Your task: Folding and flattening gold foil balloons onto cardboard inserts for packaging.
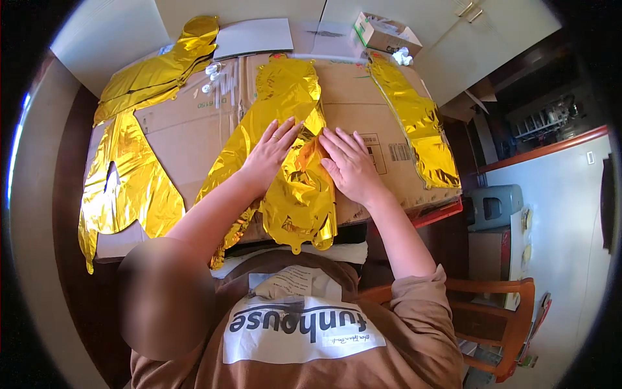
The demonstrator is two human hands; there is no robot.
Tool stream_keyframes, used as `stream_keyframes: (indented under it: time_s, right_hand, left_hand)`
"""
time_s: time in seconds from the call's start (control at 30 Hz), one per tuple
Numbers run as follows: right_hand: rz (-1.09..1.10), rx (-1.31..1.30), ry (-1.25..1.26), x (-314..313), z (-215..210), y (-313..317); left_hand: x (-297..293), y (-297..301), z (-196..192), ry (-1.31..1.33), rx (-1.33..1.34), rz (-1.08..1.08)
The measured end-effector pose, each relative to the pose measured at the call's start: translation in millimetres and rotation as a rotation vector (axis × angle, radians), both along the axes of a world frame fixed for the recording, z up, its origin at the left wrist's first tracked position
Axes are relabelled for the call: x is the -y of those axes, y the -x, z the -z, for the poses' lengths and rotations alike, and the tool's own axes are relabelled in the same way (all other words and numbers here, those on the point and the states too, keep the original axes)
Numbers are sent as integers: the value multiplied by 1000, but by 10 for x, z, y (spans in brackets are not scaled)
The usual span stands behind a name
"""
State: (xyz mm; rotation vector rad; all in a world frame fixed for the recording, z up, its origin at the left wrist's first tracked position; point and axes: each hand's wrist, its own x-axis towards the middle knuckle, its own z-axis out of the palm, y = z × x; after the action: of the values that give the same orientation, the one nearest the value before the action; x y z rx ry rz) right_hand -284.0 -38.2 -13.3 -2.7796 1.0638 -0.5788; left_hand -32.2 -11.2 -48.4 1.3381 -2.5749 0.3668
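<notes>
Left hand (271, 155): flat, palm down, fingers spread and pointing up and away.
Right hand (348, 163): flat, palm down, fingers together, just beside the left.
Forearms: bare, both reaching forward from pushed-up sleeves and converging.

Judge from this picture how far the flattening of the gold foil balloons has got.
Already lying flat: a long gold foil balloon at the right of the flattened brown cardboard sheet, and two more gold foil shapes at its left. In hand: both palms, left hand and right hand, press on the crinkled middle gold foil balloon. Left: its lower end is creased and hangs over the table edge.
</notes>
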Motion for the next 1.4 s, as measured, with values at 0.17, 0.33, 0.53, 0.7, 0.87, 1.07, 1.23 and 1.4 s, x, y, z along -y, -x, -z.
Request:
stream_keyframes:
  time_s: [0.17, 0.33, 0.53, 0.7, 0.87, 1.07, 1.23, 1.4]
  right_hand:
    - [-10, -42, 40, 5, 25, 8]
    - [-3, -50, 35, 0, 25, -15]
    - [13, -96, 35, -16, 24, 64]
    - [-28, -60, 7, 9, 15, 23]
    - [-60, -74, 4, 2, 26, 104]
    - [-105, -84, -46, -119, -24, 194]
    - [-142, -146, -104, -648, -131, 372]
    - [-132, -129, -178, -1116, -117, 529]
  left_hand:
    - [-14, 8, -81, -80, -106, 33]
    - [77, -90, -410, -464, -916, 61]
    - [397, 159, -879, -425, -705, 12]
    - [896, 236, -408, -138, -315, 142]
    - [1067, 223, -391, -102, -306, 85]
    - [1063, 204, -250, 23, -415, 124]
    - [1051, 195, -182, 55, -461, 128]
    - [1048, 193, -165, 43, -475, 126]
